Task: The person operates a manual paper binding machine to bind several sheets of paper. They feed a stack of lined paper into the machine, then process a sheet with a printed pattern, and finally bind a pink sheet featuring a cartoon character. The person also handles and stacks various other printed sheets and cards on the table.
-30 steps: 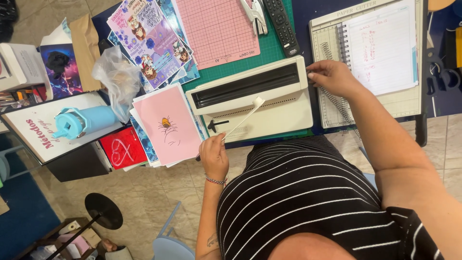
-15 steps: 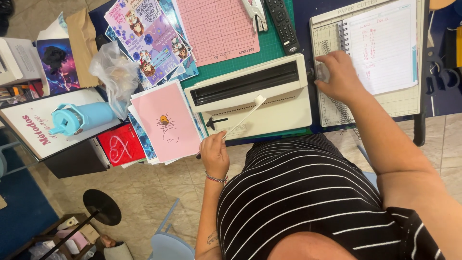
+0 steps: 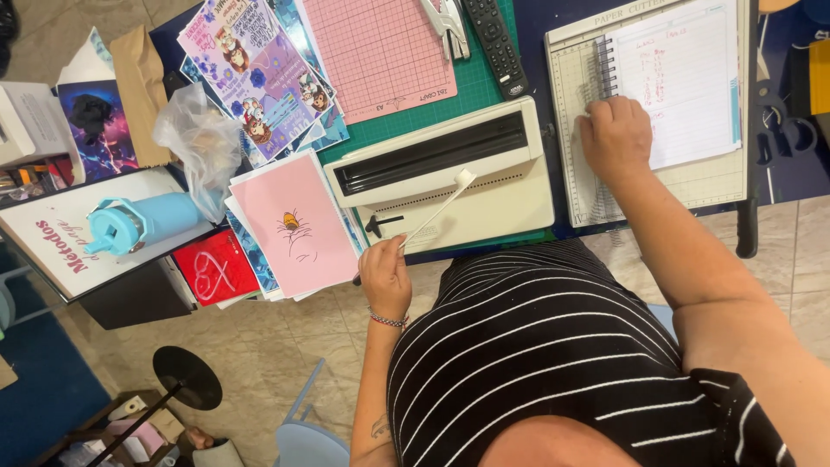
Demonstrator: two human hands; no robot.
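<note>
Two bare hands are working at a crowded desk, seen from above. In the lower middle of the frame the left hand [image 3: 385,275] is closing its fingers around the lower end of a long white lever [image 3: 432,214], and this lever is rising at a slant over the cream binding machine [image 3: 450,177], which is sitting in the centre of the frame on a green cutting mat [image 3: 480,82]. At the upper right the right hand [image 3: 616,138] is lying with curled fingers on the metal spiral [image 3: 596,182] of a spiral notebook [image 3: 683,82]; I cannot tell if the fingers are really pinching the wire or only pressing on it. The notebook is lying open on a paper cutter [image 3: 709,186] with a grid base, just beside the right end of the machine. To the left of the machine a pink card [image 3: 294,229] with a small insect drawing is lying on top of a stack of papers, touching a red card [image 3: 212,268] with a white heart. A light blue bottle [image 3: 143,223] is lying on its side at the left edge, near a crumpled clear plastic bag [image 3: 203,138]. At the top, a pink grid sheet [image 3: 380,47] and a black remote control [image 3: 497,39] are resting on the mat. The person is wearing a black shirt with white stripes.
</note>
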